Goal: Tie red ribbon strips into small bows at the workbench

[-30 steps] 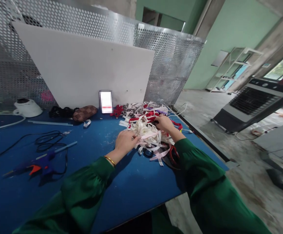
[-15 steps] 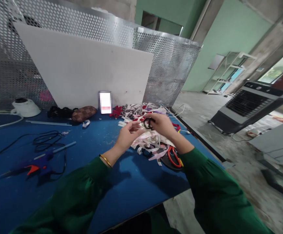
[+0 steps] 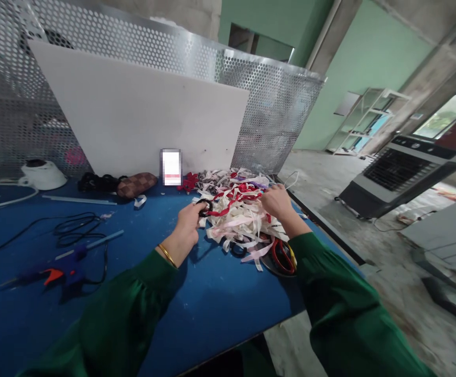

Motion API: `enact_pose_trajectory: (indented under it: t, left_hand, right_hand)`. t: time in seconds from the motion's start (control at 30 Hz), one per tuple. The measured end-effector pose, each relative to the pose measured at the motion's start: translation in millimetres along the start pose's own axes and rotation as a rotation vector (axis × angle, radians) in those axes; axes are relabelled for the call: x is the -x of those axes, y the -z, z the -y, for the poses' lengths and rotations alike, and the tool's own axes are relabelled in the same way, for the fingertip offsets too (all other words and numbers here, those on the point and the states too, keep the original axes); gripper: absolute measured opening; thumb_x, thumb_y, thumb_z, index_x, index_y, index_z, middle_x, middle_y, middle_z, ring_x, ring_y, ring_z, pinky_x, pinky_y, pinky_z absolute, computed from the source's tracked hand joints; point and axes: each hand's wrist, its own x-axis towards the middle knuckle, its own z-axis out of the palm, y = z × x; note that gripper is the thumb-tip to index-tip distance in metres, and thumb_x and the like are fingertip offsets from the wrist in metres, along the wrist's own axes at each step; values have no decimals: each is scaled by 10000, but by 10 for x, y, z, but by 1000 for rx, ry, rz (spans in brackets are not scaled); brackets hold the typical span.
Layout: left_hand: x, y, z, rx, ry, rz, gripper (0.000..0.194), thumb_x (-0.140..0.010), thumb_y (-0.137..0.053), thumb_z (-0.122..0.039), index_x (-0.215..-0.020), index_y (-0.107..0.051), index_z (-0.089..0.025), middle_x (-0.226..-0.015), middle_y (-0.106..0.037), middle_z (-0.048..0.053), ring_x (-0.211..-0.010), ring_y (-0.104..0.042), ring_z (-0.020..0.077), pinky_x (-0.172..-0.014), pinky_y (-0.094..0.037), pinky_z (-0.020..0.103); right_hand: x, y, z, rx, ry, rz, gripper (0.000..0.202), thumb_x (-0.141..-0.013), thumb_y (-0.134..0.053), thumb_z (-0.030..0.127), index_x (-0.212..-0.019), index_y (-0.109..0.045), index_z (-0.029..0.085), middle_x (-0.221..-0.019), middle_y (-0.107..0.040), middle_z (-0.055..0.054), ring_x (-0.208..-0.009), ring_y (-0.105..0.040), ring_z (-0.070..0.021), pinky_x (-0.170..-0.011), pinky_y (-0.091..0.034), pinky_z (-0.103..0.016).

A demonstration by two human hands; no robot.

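Note:
My left hand (image 3: 188,228) pinches a black hair tie (image 3: 205,207) at the left side of a heap of ribbon scraps (image 3: 241,220). A red ribbon (image 3: 228,207) stretches across the heap from beside the hair tie towards the right. My right hand (image 3: 280,202) is closed low over the heap's right side; its fingertips are turned away, so what they grip is hidden. Below it lie scissors with red handles (image 3: 275,256). Another black ring (image 3: 238,250) lies at the heap's front edge.
A blue glue gun (image 3: 68,269) with its cord lies at left on the blue table (image 3: 212,309). Behind stand a lit phone-like screen (image 3: 172,167), a checked pouch (image 3: 137,185) and a white board (image 3: 141,110). An air cooler (image 3: 393,167) stands on the floor at right.
My hands have moved apart: the left went left and down with the black hair tie, which was at my right fingers before. The right moved right, uncovering the red ribbon.

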Motion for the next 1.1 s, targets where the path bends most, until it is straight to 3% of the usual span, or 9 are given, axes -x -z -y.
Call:
enact_pose_trajectory:
  t: [0.07, 0.17, 0.37, 0.53, 0.63, 0.8, 0.97, 1.1]
  left_hand:
    - [6, 5, -53, 36, 10, -99, 217, -595, -771, -228, -662, -579, -154, -596, -592, -24, -453, -417, 54, -431, -236, 209]
    - [18, 15, -133, 86, 18, -175, 197, -623, -771, -207, -699, -600, -146, -661, -617, -4, -500, -451, 56, -426, -252, 191]
    - [8, 92, -354, 123, -17, -244, 168, -676, -738, -237, -721, -608, -141, -644, -600, -12, -428, -318, 26, -375, -148, 182]
    - [-22, 182, -548, 255, -30, -163, 113, -694, -679, -171, -762, -592, -147, -659, -592, -26, -388, -236, 14, -355, -126, 177]
    - [-26, 224, -624, 332, -23, -120, 85, -708, -635, -114, -770, -584, -144, -661, -574, -42, -373, -206, 4, -349, -157, 168]
    - [-18, 244, -650, 383, 1, -76, 77, -739, -604, -89, -768, -564, -149, -630, -521, -60, -374, -295, 7, -354, -211, 163]
    - [7, 210, -611, 382, 32, -74, 69, -759, -634, -110, -795, -590, -149, -628, -527, -51, -399, -343, 19, -369, -246, 170]
    - [46, 157, -578, 323, 23, 8, 71, -752, -682, -142, -807, -637, -146, -647, -555, -33, -419, -360, 19, -386, -256, 172]
  right_hand:
    - [29, -49, -22, -44, -44, -24, 255, -871, -506, 223, -833, -748, 154, -931, -724, -150, -948, -616, -245, -863, -380, -347]
    - [28, -129, 62, -291, -83, 79, 251, -864, -525, 277, -936, -751, 197, -922, -734, -77, -819, -629, -187, -698, -395, -266]
    - [10, -224, 301, -470, 3, 232, 227, -813, -617, 404, -889, -755, 240, -785, -719, 7, -689, -612, -129, -583, -379, -213]
    - [72, -210, 368, -428, 35, 151, 111, -747, -638, 195, -821, -721, 204, -852, -713, -21, -766, -606, -139, -653, -390, -224]
    - [119, -173, 328, -476, 36, 165, 102, -761, -639, 254, -822, -693, 191, -804, -685, -23, -732, -585, -141, -634, -382, -232]
    - [193, -201, 283, -785, 133, 264, 204, -786, -610, 349, -854, -671, 167, -741, -625, 0, -640, -545, -115, -589, -389, -223]
    - [249, -264, 349, -474, 201, 121, 123, -788, -598, 223, -791, -709, 171, -818, -673, -44, -765, -582, -154, -672, -402, -248]
    - [238, -125, 286, -605, 66, 26, 176, -819, -627, 294, -912, -744, 200, -879, -711, -44, -788, -616, -169, -704, -434, -262]
